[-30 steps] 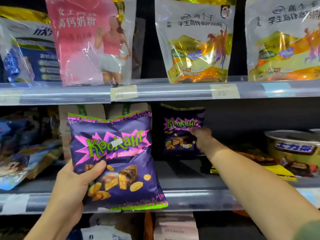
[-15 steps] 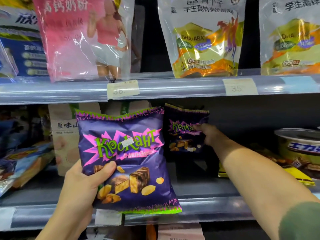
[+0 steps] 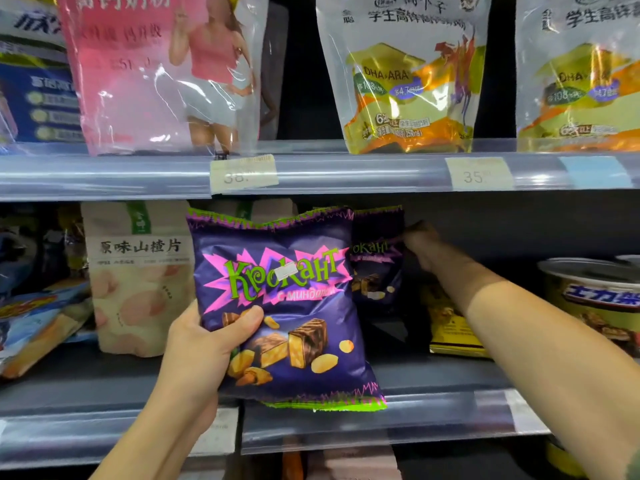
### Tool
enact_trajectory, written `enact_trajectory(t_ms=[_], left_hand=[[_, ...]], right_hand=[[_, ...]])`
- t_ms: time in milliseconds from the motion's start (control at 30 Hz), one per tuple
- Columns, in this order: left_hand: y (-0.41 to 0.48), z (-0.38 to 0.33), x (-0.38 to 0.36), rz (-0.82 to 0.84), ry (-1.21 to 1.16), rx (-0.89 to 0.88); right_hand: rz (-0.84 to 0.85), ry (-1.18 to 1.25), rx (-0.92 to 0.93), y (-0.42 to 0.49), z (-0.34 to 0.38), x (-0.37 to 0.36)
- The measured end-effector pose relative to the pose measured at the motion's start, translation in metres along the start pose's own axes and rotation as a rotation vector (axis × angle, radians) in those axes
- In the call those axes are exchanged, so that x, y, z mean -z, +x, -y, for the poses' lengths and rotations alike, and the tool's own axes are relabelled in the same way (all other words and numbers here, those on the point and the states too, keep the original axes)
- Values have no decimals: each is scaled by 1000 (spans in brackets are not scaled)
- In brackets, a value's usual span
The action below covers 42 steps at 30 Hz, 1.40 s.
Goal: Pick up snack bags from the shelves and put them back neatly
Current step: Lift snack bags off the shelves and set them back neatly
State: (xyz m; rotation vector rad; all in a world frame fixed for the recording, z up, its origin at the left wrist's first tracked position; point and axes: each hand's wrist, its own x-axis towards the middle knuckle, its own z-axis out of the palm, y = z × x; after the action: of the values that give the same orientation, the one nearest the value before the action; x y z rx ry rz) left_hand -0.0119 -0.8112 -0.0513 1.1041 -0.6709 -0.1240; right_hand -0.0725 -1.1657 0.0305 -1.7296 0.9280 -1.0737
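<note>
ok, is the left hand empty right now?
No. The left hand grips a purple snack bag at its lower left edge, thumb on the front, holding it up in front of the shelf.

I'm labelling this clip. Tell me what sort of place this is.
Most likely a shop's snack aisle. The shelf rail carries price tags, packaged goods stand in rows facing out, and there are two of the same purple bag, a second one behind.

A shop: tiered shelves (image 3: 104, 174) packed with snack bags (image 3: 408, 74), with price tags (image 3: 478, 174) slotted into clear strips along the shelf edges.
</note>
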Motion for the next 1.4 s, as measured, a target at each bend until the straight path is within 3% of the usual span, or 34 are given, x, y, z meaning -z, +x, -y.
enact_trajectory(t_ms=[67,233,433,633,733,833,967,1167,1400], left_hand=[[-1,3,-6,12,-15,-7],[-3,12,-38,67,-73,-17],[-3,20,-75,94,-59,3],[15,33,-96,68,22,46],[25,37,-102,76,38,45],[36,42,-106,88,65,53],[48,52,-115,59,98,64],[71,66,-131,82,116,54],[106,82,-148,82,99,-9]], right_hand=[[-26,-301,94,-25,-4,22],[143,-987,185,-107,-47,48],[293,-1243,350,-141,-76,62],[337,-1238,385,-140,-80,78],[446,-1107,322,-140,-70,90],[515,-907,411,-126,-58,98],[389,-200,217,-100,-33,92],[433,407,-84,-59,-6,56],[277,642,-138,-24,6,25]])
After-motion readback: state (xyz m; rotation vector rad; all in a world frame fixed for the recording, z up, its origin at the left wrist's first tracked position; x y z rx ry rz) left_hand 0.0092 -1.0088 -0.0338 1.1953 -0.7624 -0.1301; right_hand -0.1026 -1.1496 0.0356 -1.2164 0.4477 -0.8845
